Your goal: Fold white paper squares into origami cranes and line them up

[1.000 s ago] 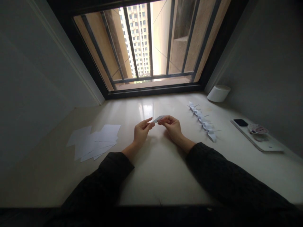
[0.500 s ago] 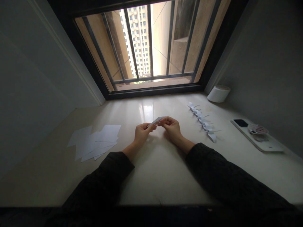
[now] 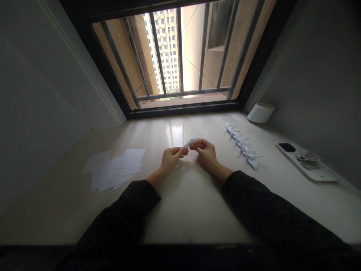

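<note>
Between my two hands, a little above the pale sill, is a small folded piece of paper (image 3: 189,142). My left hand (image 3: 171,158) pinches its left end between thumb and fingers. My right hand (image 3: 205,151) grips the right end, and its fingers hide part of the fold. Loose white paper sheets (image 3: 114,169) lie overlapping to the left of my left hand. Right of my right hand, several small folded paper shapes (image 3: 241,145) with pointed tips stand in a slanting row.
A white phone (image 3: 316,172) with a round grip on its back lies at the right. Near the window corner stands a white cylinder (image 3: 261,113), cut at a slant. The barred window (image 3: 180,111) rises behind the pale sill (image 3: 186,210), with walls on both sides.
The folded paper shows less on its left side now, as my left fingers cover more of it. Both hands stay in nearly the same place; the view has shifted slightly.
</note>
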Demonstrator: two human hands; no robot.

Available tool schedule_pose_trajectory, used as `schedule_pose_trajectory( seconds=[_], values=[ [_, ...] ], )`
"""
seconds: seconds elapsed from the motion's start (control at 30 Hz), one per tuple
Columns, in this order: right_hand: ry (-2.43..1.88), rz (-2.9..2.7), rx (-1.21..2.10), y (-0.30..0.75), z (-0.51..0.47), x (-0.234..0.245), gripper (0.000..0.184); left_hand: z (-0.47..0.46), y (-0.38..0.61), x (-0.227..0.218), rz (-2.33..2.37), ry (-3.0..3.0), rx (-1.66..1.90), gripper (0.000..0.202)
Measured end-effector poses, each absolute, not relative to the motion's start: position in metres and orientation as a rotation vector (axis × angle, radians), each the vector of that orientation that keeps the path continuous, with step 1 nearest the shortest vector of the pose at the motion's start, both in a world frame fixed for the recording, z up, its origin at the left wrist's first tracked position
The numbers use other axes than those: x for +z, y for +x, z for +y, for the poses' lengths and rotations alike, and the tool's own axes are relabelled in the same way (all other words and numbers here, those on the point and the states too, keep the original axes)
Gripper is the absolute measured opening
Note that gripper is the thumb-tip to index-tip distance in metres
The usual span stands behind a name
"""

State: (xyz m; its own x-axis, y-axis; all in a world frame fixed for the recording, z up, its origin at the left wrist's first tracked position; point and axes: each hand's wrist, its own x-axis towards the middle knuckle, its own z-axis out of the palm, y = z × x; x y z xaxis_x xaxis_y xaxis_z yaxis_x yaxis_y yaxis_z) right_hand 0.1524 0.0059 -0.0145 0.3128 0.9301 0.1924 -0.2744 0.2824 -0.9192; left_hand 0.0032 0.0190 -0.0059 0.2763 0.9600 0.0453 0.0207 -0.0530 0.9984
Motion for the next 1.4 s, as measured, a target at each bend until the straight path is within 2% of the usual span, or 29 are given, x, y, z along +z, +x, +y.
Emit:
schedule_pose_trajectory(
  seconds=[1.13, 1.4],
  values=[
    [-0.918, -0.888, 0.873, 0.1587, 0.0135, -0.0219, 0.019, 0.0155, 0.0054, -0.0037, 1.041, 1.472, 1.076, 0.042],
    [-0.932, -0.851, 0.874, 0.1573, 0.0122, -0.0190, 0.027, 0.0126, 0.0066, -0.0051, 1.032, 1.511, 1.109, 0.040]
  ],
)
